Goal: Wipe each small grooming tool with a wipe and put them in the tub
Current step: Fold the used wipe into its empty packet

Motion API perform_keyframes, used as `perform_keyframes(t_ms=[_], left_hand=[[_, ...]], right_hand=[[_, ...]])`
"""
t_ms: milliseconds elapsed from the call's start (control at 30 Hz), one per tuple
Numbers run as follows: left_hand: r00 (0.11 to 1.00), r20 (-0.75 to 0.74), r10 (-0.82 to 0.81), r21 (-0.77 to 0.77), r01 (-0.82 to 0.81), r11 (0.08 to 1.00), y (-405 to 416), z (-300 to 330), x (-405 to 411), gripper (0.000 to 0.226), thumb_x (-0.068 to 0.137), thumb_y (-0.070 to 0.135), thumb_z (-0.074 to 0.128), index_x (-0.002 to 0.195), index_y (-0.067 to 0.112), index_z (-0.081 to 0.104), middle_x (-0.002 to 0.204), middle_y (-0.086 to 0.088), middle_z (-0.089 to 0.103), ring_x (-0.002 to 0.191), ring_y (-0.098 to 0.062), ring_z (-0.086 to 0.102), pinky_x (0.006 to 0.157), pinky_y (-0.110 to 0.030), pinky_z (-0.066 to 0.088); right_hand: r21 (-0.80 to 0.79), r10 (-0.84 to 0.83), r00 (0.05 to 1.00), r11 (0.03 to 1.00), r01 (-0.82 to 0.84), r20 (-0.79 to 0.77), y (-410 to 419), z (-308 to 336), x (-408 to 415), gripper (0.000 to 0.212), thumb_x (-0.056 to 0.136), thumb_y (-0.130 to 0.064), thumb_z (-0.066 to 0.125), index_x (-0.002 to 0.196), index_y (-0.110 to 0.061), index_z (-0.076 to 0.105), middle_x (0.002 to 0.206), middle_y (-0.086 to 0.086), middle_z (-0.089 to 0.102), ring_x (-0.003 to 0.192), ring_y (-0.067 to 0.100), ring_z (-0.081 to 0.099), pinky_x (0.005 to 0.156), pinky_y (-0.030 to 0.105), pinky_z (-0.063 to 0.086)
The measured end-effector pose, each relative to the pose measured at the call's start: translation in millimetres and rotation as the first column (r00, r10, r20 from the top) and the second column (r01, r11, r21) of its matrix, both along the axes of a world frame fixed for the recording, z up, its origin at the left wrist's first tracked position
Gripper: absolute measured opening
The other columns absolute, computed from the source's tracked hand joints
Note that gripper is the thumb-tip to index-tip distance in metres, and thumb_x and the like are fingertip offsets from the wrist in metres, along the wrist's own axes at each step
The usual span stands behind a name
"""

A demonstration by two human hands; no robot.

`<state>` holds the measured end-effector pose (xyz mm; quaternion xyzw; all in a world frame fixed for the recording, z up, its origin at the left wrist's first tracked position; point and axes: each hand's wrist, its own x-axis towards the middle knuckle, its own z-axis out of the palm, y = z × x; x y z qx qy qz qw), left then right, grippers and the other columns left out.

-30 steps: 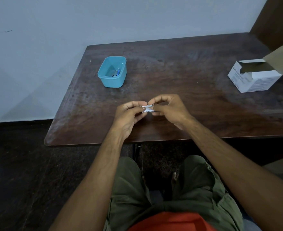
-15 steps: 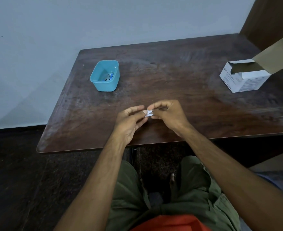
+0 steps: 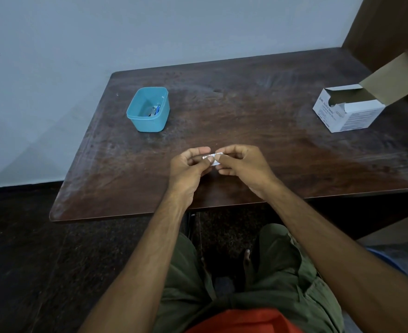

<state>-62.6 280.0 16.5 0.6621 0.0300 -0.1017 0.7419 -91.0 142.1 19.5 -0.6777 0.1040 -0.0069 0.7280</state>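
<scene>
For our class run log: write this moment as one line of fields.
left hand: pinches wipe packet | right hand: pinches same packet | tub: holds tools, far left | box: open, far right

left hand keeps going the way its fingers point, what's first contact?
The left hand points right, toward the right hand; first contact is the white wipe packet both already pinch, then the right fingertips.

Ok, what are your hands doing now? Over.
Left hand and right hand both pinching a small white wipe packet. Tools in blue tub. Nothing in the way.

Tub left on table; box far right.
</scene>
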Motion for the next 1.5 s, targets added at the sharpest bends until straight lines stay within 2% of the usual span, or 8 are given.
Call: perform_keyframes(t_ms=[333,500,667,733,833,1067,1233,1500], left_hand=[[0.999,0.040,0.006,0.183,-0.013,0.983,-8.2,-0.2,-4.9,0.006,0.084,0.004,0.069,0.085,0.009,0.070,0.077,-0.004,0.069,0.066,-0.004,0.065,0.064,-0.019,0.056],[0.981,0.181,0.072,0.311,-0.127,0.942,-18.2,-5.3,-5.5,0.007,0.078,0.015,0.077,0.079,0.015,0.071,0.074,-0.002,0.072,0.069,-0.013,0.069,0.069,-0.032,0.058],[0.951,0.282,0.123,0.370,-0.226,0.901,-25.6,-7.4,-8.0,0.007,0.077,0.024,0.078,0.076,0.023,0.071,0.075,0.007,0.072,0.073,-0.010,0.070,0.073,-0.036,0.059],[0.952,0.256,0.165,0.339,-0.248,0.908,-28.6,-4.0,-8.6,0.006,0.079,0.018,0.076,0.077,0.021,0.071,0.075,0.007,0.072,0.073,-0.008,0.070,0.072,-0.032,0.059],[0.973,0.145,0.182,0.235,-0.212,0.949,-29.4,-0.7,-9.9,0.006,0.081,0.011,0.074,0.081,0.017,0.074,0.075,0.004,0.074,0.072,-0.008,0.072,0.071,-0.027,0.058],[0.990,-0.032,0.135,0.016,-0.135,0.991,-28.0,2.8,-12.7,0.018,0.086,0.002,0.064,0.081,0.014,0.076,0.084,-0.003,0.076,0.087,-0.017,0.072,0.085,-0.033,0.057],[0.994,-0.071,0.078,0.035,-0.075,0.997,-24.3,10.6,-13.2,0.016,0.087,0.004,0.062,0.085,0.011,0.076,0.084,-0.004,0.076,0.079,-0.013,0.072,0.069,-0.022,0.056],[0.999,0.016,-0.044,0.155,0.041,0.987,-37.7,7.4,-12.1,0.021,0.092,0.005,0.055,0.083,0.013,0.073,0.078,-0.001,0.074,0.072,-0.007,0.071,0.069,-0.021,0.056]], right_hand=[[-0.316,-0.123,0.984,0.935,0.159,0.131,-4.5,-9.7,0.1,0.007,0.081,-0.009,0.074,0.088,-0.012,0.075,0.073,0.001,0.072,0.063,0.008,0.065,0.063,0.027,0.056],[-0.490,-0.196,0.950,0.821,0.294,0.241,-0.3,-9.1,-1.1,0.009,0.080,-0.018,0.076,0.088,-0.016,0.077,0.079,-0.008,0.074,0.068,-0.005,0.065,0.065,0.010,0.048],[-0.646,-0.123,0.915,0.672,0.362,0.385,7.2,-8.7,-6.4,0.011,0.086,-0.017,0.067,0.090,-0.013,0.077,0.084,-0.002,0.073,0.078,0.008,0.064,0.072,0.027,0.052],[-0.698,-0.056,0.905,0.618,0.363,0.421,11.6,-12.4,-10.1,0.016,0.089,-0.013,0.062,0.098,-0.013,0.075,0.089,-0.001,0.068,0.079,0.006,0.059,0.071,0.021,0.047],[-0.713,-0.020,0.891,0.591,0.376,0.454,14.8,-17.7,-15.9,0.022,0.093,-0.008,0.058,0.110,-0.007,0.071,0.098,0.003,0.064,0.082,0.008,0.058,0.073,0.014,0.044],[-0.724,0.026,0.884,0.586,0.364,0.466,13.1,-22.7,-18.8,0.028,0.090,-0.004,0.059,0.118,-0.003,0.066,0.105,0.007,0.061,0.091,0.015,0.060,0.079,0.022,0.051],[-0.731,0.041,0.899,0.598,0.328,0.437,8.6,-21.6,-22.1,0.029,0.089,-0.016,0.065,0.117,-0.008,0.067,0.103,0.002,0.059,0.088,0.011,0.058,0.076,0.020,0.048],[-0.733,-0.010,0.910,0.588,0.341,0.414,-18.0,-20.2,-17.0,0.018,0.089,-0.013,0.062,0.105,-0.013,0.071,0.097,0.000,0.064,0.083,0.008,0.059,0.076,0.028,0.052]])
